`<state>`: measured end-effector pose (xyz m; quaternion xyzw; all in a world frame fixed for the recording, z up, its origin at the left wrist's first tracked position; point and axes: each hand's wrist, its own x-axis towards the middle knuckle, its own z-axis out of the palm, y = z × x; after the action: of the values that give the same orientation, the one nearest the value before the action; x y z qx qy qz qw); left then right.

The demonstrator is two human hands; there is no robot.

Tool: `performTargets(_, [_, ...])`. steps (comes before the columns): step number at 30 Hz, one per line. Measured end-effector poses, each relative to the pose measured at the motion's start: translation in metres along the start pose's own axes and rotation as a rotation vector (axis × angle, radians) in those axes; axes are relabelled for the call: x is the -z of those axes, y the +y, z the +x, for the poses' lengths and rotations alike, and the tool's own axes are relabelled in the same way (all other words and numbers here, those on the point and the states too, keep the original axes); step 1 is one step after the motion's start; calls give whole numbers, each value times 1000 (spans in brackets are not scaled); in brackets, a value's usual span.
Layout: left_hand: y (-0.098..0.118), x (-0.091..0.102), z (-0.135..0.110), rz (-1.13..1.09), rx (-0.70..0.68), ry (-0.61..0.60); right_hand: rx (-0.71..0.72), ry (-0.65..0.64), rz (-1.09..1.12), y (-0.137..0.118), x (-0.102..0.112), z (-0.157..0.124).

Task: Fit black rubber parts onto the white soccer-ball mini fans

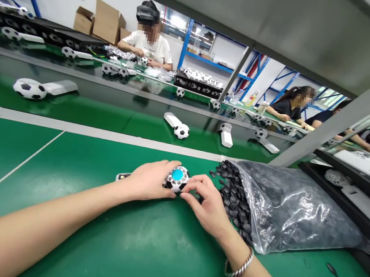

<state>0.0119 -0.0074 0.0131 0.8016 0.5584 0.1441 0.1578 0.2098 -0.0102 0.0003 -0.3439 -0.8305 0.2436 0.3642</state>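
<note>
My left hand (149,180) is wrapped round a small football-patterned toy head (177,179) with a round blue spot on top, resting on the green table. My right hand (205,202) pinches at the toy's right side with curled fingers. A white handle end (122,177) pokes out to the left of my left hand. Just right of my hands lies a clear plastic bag (286,206) spilling several small black pieces (233,190).
A green conveyor behind carries finished football toys with white handles (30,88) (181,131). A grey metal frame post (334,127) slants at right, beside black trays of parts (356,189). Other people sit working across the belt (147,41) (291,106).
</note>
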Motion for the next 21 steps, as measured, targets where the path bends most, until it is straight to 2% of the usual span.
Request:
performTargets(3, [-8,10,1,-21,-22,-178,-33,57,28,2,5,1])
performTargets(4, [-8,12,1,-3,-25,-203,-38,79,30,4,6,2])
performTargets(5, [-8,14,0,41,-22,-180,-41,99,29,5,7,2])
performTargets(8, [0,13,-2,273,-26,89,-62,136,23,9,7,3])
performTargets(10, [6,10,-4,354,-71,183,-95,139,40,10,6,3])
performTargets(15, [0,8,-1,179,-196,136,-159,43,140,7,4,3])
performTargets(21, [-10,7,9,166,-162,21,-137,-27,159,3,-4,1])
